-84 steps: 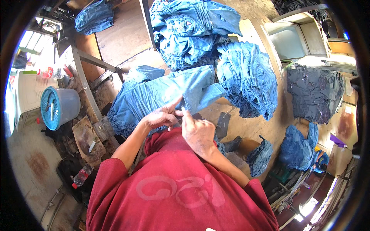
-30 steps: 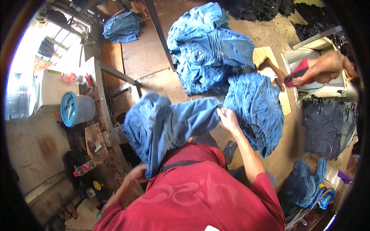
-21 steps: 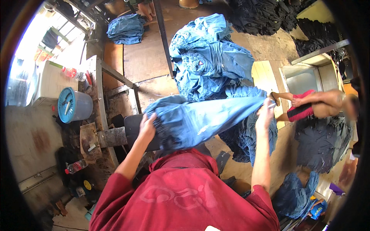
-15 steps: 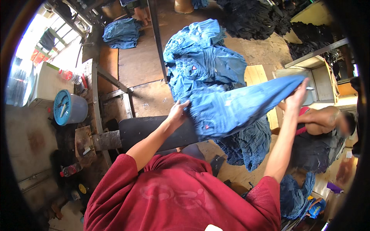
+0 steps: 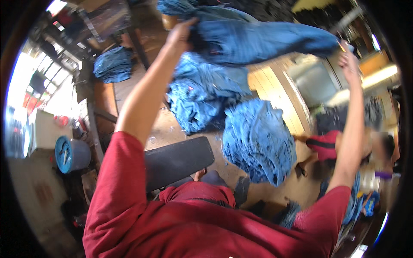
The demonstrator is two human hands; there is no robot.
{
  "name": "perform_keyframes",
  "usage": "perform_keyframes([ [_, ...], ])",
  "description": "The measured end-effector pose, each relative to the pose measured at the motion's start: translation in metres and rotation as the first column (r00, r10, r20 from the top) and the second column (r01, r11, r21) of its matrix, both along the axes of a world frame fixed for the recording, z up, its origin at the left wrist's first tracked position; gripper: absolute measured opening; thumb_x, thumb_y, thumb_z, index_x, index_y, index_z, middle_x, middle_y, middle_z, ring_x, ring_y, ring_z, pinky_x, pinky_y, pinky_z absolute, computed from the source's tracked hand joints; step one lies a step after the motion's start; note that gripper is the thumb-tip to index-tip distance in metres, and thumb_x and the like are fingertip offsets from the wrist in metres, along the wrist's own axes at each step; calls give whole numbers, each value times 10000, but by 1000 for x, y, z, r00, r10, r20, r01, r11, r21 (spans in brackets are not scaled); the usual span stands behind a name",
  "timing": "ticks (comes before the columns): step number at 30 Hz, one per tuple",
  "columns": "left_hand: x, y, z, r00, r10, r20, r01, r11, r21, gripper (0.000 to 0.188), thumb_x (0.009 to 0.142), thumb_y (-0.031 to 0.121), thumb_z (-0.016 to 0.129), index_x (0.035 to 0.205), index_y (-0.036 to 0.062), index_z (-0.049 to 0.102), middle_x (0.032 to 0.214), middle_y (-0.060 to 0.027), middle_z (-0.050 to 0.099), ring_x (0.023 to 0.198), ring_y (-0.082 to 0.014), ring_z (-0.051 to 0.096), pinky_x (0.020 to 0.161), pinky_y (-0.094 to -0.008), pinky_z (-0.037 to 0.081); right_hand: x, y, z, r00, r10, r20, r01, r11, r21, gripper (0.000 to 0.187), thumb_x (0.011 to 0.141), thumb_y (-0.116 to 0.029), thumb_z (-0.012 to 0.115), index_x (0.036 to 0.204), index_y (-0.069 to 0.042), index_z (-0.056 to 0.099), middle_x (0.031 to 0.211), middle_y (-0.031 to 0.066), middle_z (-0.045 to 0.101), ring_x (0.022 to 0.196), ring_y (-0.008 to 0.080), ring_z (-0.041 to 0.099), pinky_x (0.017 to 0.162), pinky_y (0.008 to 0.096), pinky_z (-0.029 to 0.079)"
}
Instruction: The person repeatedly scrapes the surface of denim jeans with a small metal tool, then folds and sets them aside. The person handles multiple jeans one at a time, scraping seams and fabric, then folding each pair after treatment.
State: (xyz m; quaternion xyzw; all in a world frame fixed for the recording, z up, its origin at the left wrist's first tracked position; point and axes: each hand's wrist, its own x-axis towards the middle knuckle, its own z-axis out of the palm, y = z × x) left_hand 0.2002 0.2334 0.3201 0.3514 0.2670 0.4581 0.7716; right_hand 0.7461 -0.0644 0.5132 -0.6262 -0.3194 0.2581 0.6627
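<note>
Jeans (image 5: 262, 43) are held up in the air across the top of the view, well beyond the black bench (image 5: 180, 161) and farther out than the stack of blue clothes (image 5: 260, 142). The left hand (image 5: 180, 33) has its fingers closed on the wider end, though blur hides how each one lies. The right hand (image 5: 347, 60) grips the narrower end with bent fingers; something small and pale shows by its fingertips, too smeared to name. Both arms reach far out, and the two ends are probably gripped so that the cloth stays spread between them instead of bunching up. The long axis runs left to right, nearly level, dipping a little towards the right, with the narrow end pointing right and the lower edge sagging slightly in between. Below, the blue heap (image 5: 198, 94) and the stack sit on the floor (image 5: 297, 191) beyond the bench, perhaps to keep them within easy reach of someone at the bench
</note>
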Motion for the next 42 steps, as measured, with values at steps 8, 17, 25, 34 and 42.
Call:
perform_keyframes([
  [8,-183,-15,-180,895,198,-400,-228,973,-28,289,1057,224,667,1273,36,703,1178,-83,775,951,-164,729,822,-305,586,-121,-179,-321,624,769,137,-212,335,-918,468,907,-371,832,1171,-40,633,991,129,732,925,253,692,859,409,573],
  [17,-151,-228,-174,670,-7,-743,131,985,109,367,1079,268,658,1339,10,683,1163,-84,795,955,-152,715,877,-302,568,-223,-312,-421,474,397,786,362,726,-585,440,826,-100,767,1199,-33,544,1249,231,677,1053,450,674,915,523,557],
  [25,28,-382,-109,556,-741,-376,827,537,165,669,1063,676,550,1210,80,816,1151,-34,775,947,-124,603,843,-325,497,-243,-238,-336,500,-191,845,554,820,-143,404,804,-97,769,1126,36,563,1001,215,620,971,427,651,914,490,517],
  [34,34,-304,-230,858,-253,447,508,541,-670,532,1094,505,559,1360,55,661,1275,-114,744,1202,-305,673,1138,-485,462,-467,-188,-358,566,118,816,306,889,-340,595,667,76,815,1172,-8,512,1286,270,574,1172,464,607,1009,516,491],
  [42,-148,-370,-256,995,94,-39,-101,869,-485,779,1002,24,640,1704,152,326,1618,-164,512,1535,-287,429,1242,-330,355,-594,-235,-410,828,362,428,-128,866,-484,484,777,-82,831,1123,27,510,1015,220,598,947,463,645,812,532,538],
])
